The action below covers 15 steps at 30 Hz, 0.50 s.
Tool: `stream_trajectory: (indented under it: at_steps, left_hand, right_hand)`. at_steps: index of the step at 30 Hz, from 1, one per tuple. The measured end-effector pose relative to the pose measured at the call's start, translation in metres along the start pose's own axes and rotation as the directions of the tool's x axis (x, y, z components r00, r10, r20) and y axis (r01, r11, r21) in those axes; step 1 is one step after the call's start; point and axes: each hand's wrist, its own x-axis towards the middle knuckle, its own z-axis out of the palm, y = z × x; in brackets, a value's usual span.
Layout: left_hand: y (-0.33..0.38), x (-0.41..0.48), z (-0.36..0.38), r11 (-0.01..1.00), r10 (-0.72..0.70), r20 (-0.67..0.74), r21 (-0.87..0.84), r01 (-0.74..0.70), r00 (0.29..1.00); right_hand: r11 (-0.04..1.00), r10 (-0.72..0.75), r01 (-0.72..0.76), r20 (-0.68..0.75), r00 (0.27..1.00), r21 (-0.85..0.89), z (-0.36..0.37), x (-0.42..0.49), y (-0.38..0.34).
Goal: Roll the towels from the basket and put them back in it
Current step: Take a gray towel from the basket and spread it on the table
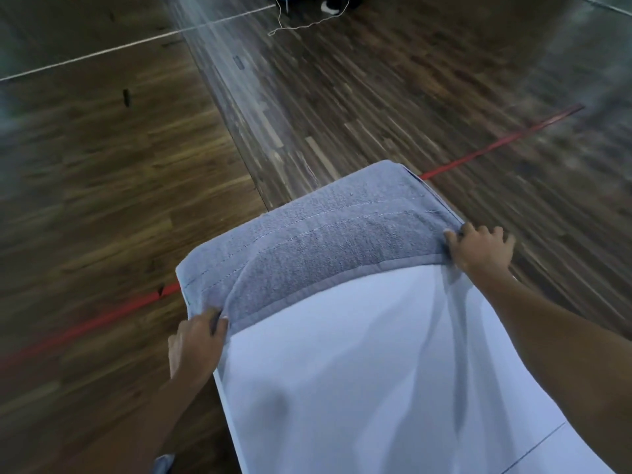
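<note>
The near left corner of the grey towel (325, 241) is pinched by the left hand (196, 340), and its fingertips are partly hidden by the cloth. The near right corner is gripped by the right hand (482, 248), with the fingers bent over the edge. Both arms are cut off by the sides of the picture. The towel is laid on the far end of a white table (359, 388). Its far edge seems to be bent down over the table's end, and how far it hangs cannot be told. Its long side is stretched from left to right between the two hands, with the right end farther away than the left. Stitched lines are seen running the same way. Around the table, a brown wooden floor (102, 183) is badly blurred and is crossed by a red line (496, 145). At the far top, a thin white cord (301, 27) is seen beside a dark thing (342, 1) that is cut off.
</note>
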Motion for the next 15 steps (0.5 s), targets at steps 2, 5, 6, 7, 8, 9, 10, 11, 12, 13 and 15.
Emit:
stream_trajectory:
  at_steps: [2, 5, 6, 7, 8, 9, 10, 11, 12, 13, 15]
  left_hand:
    - [0.001, -0.002, 0.003, 0.983, 0.087, -0.096, 0.169, -0.07, 0.992]
    - [0.001, 0.008, 0.008, 0.929, 0.262, -0.115, 0.298, -0.218, 0.958]
    - [0.0, 0.013, 0.01, 0.908, 0.324, -0.093, 0.308, -0.283, 0.941]
    - [0.002, 0.017, 0.012, 0.891, 0.374, -0.049, 0.294, -0.345, 0.926]
    - [0.005, 0.022, 0.014, 0.875, 0.417, -0.004, 0.272, -0.4, 0.909]
    - [0.007, 0.026, 0.016, 0.853, 0.455, 0.044, 0.264, -0.45, 0.889]
    - [0.01, 0.03, 0.017, 0.824, 0.49, 0.094, 0.276, -0.495, 0.867]
    - [0.012, 0.034, 0.019, 0.804, 0.502, 0.142, 0.287, -0.521, 0.853]
    - [0.012, 0.039, 0.021, 0.811, 0.487, 0.182, 0.269, -0.52, 0.854]
    - [0.012, 0.042, 0.024, 0.845, 0.451, 0.216, 0.21, -0.493, 0.866]
    - [0.009, 0.042, 0.033, 0.929, 0.352, 0.227, 0.032, -0.369, 0.908]
  right_hand:
    - [0.991, -0.004, 0.0, -0.03, 1.0, -0.137, 0.004, 0.006, -0.005]
    - [0.997, -0.067, 0.063, -0.089, 0.994, -0.045, 0.006, 0.015, -0.025]
    - [0.992, -0.123, 0.126, -0.078, 0.989, 0.027, 0.009, 0.018, -0.032]
    - [0.971, -0.222, 0.225, -0.038, 0.974, 0.087, 0.013, 0.021, -0.037]
    - [0.93, -0.337, 0.332, 0.005, 0.942, 0.155, 0.019, 0.023, -0.041]
    - [0.884, -0.426, 0.408, 0.034, 0.904, 0.226, 0.026, 0.026, -0.042]
    - [0.856, -0.461, 0.429, 0.053, 0.886, 0.287, 0.032, 0.029, -0.043]
    - [0.853, -0.444, 0.396, 0.075, 0.893, 0.341, 0.036, 0.03, -0.044]
    - [0.852, -0.411, 0.351, 0.082, 0.908, 0.389, 0.039, 0.03, -0.046]
    - [0.849, -0.376, 0.312, 0.073, 0.924, 0.426, 0.041, 0.029, -0.047]
    - [0.862, -0.335, 0.285, 0.048, 0.941, 0.42, 0.042, 0.024, -0.049]
